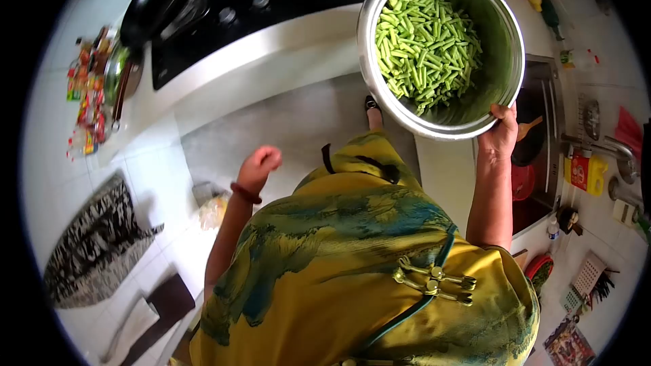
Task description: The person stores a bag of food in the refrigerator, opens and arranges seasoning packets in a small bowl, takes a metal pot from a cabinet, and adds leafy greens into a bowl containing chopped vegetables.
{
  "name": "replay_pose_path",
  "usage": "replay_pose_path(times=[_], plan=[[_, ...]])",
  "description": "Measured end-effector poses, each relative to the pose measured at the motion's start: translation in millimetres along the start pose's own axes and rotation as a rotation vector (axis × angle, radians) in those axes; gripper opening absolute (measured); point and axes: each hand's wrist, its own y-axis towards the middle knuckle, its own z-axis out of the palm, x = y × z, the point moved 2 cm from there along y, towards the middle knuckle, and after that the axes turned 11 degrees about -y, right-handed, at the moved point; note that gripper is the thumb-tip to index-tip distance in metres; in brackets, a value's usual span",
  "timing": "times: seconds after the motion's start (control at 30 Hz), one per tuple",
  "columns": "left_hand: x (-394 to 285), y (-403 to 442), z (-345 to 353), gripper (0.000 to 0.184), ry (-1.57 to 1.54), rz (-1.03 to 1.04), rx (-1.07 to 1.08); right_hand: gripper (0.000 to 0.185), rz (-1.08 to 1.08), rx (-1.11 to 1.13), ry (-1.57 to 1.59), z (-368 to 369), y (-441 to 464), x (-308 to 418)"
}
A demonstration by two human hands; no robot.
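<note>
My right hand [500, 132] grips the near rim of a deep stainless steel basin [380, 98], thumb over the edge. Cut green beans [427, 51] lie inside, heaped toward the left of the basin, which is tilted so its inside faces me. My left hand [261, 165], with a dark red bracelet [245, 193] at the wrist, hangs in the air over the floor. Its fingers are curled in and nothing shows in them.
A black gas hob [298, 0] with a black wok [159, 0] is at the upper left. Bottles and packets [88, 95] crowd the far left. On the right, a sink [536, 210] holds a red bowl [522, 181], near a faucet [620, 152] and yellow jug [586, 173].
</note>
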Motion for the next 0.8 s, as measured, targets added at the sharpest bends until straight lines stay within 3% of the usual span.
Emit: replay_pose_path(times=[0.1,0.27,0.5,0.63,0.8], plan=[[-86,-37,20,0.019,-0.068,0.180,0.046,0.053,0.107,0.082,0.068,42,-39,-28],[-145,-75,32,0.018,-0.597,0.429,0.046,0.053,0.266,0.296,0.090,112,-63,-65],[-161,-129,-3,0.009,-0.208,0.512,-0.474,0.053,0.450,0.564,0.084,187,-49,-128],[-176,-159,-14,0.006,-0.331,0.567,-0.697,0.048,0.576,0.696,0.172,239,-54,-145],[-187,-172,-28,0.007,-0.435,0.610,-0.764,0.050,0.609,0.782,0.194,276,-55,-156]])
